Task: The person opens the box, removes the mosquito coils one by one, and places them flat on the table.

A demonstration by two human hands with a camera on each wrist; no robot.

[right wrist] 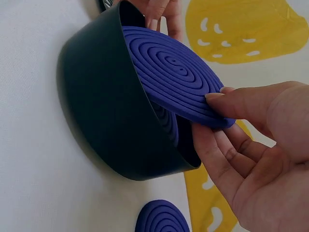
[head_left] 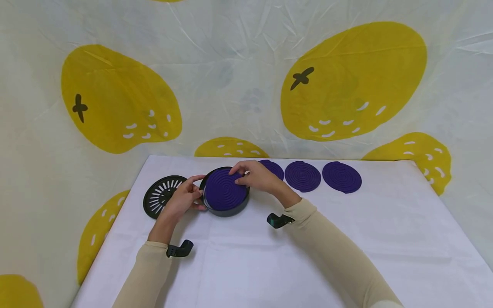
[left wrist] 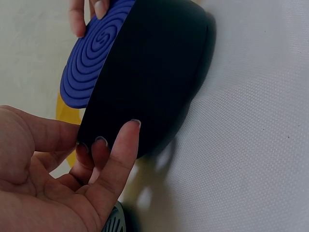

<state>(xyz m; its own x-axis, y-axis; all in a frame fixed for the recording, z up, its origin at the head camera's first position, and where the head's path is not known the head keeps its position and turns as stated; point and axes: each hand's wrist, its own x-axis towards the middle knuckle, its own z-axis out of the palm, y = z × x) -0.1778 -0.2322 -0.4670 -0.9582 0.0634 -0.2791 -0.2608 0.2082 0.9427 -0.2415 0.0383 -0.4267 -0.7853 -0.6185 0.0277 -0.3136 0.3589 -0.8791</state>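
A dark round tin (head_left: 228,212) stands on the table at centre left. My left hand (head_left: 182,200) holds its left side, fingers on the rim and outer wall, as the left wrist view shows. My right hand (head_left: 257,175) pinches the edge of a purple mosquito coil (right wrist: 178,82) between thumb and fingers. That coil lies tilted, its far part inside the tin and its near edge raised above the rim. Below it, another purple coil (right wrist: 167,121) shows inside the tin.
Left of the tin lies a black slotted lid (head_left: 153,209), partly hidden by my left hand. More purple coils lie along the back edge to the right: one (head_left: 274,167) partly behind my right hand, one in the middle (head_left: 302,176) and one farther right (head_left: 342,177).
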